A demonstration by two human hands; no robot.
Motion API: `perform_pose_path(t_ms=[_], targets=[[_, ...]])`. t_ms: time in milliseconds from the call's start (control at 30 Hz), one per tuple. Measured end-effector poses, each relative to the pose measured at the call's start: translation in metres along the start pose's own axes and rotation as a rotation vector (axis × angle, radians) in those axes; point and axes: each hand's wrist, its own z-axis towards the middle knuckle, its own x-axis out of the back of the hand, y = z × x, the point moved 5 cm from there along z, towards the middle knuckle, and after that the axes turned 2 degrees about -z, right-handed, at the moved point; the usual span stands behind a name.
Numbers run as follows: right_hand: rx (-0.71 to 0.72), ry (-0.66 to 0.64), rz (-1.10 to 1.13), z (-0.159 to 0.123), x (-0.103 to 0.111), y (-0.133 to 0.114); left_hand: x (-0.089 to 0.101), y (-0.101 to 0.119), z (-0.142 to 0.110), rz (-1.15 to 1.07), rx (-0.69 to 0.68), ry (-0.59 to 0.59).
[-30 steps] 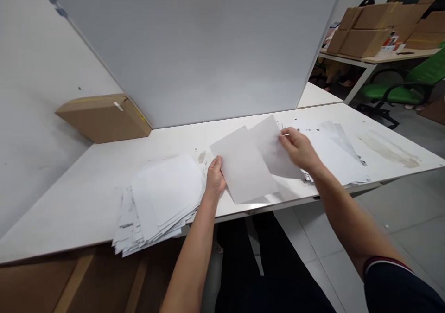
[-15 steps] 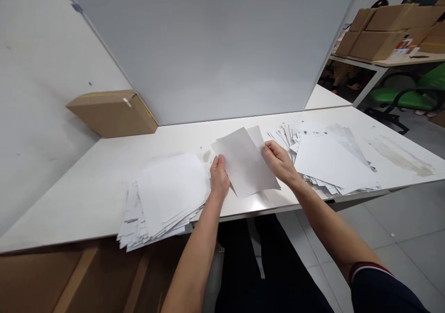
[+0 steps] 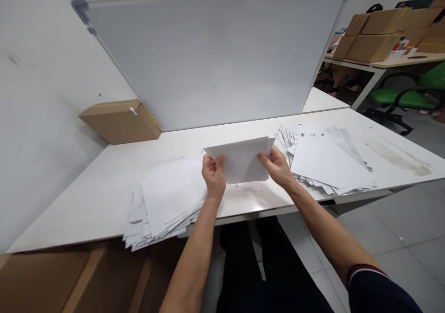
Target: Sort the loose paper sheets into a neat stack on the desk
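Between my two hands I hold several sheets of white paper [image 3: 245, 162], raised a little above the table near its front edge. My left hand [image 3: 213, 176] pinches their left side, thumb on the face toward me. On the right side, my right hand [image 3: 276, 164] grips them the same way, its other fingers partly hidden behind. A loose pile of paper [image 3: 174, 188] lies left of my left hand, its front sheets hanging over the table edge. Another untidy pile of paper [image 3: 327, 160] rests to the right of my right hand.
A whiteboard [image 3: 215, 58] leans at the back of the white table [image 3: 86, 201]. Beside it stands a closed cardboard box [image 3: 121, 123]. Cardboard boxes [image 3: 371, 46] are stacked on a further desk, near a green chair [image 3: 417, 95]. Under the table sits an open carton [image 3: 41, 276].
The sheets, fanned and slanted before, are now turned level and lined up more closely. My right hand has shifted to their right edge. The view has tipped up slightly.
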Motion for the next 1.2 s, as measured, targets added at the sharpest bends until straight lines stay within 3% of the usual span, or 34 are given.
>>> perform_pose_path(t_ms=[167, 433, 667, 833, 933, 1033, 1133, 1200], targets=[[-0.031, -0.001, 0.031, -0.001, -0.002, 0.029, 0.000, -0.009, -0.008, 0.074, 0.040, -0.024], [0.004, -0.028, 0.075, 0.001, 0.001, 0.023, -0.006, -0.001, -0.009, 0.207, -0.029, -0.040], [-0.035, -0.019, 0.063, 0.001, 0.004, 0.032, -0.006, -0.004, -0.011, 0.206, -0.054, 0.015], [-0.133, -0.126, -0.084, -0.005, 0.006, 0.047, 0.000, -0.013, -0.012, 0.188, -0.002, 0.043], [-0.095, -0.117, -0.310, -0.001, 0.020, 0.026, 0.003, -0.015, -0.010, 0.057, 0.064, -0.012], [-0.031, -0.185, -0.701, 0.008, 0.030, -0.021, 0.005, -0.008, -0.004, -0.036, 0.050, -0.085], [-0.014, -0.289, -1.126, 0.015, 0.029, -0.061, 0.007, -0.009, 0.000, 0.068, 0.045, -0.162], [-0.023, -0.366, -1.345, 0.017, 0.022, -0.071, 0.010, -0.018, -0.003, 0.189, 0.074, -0.215]])
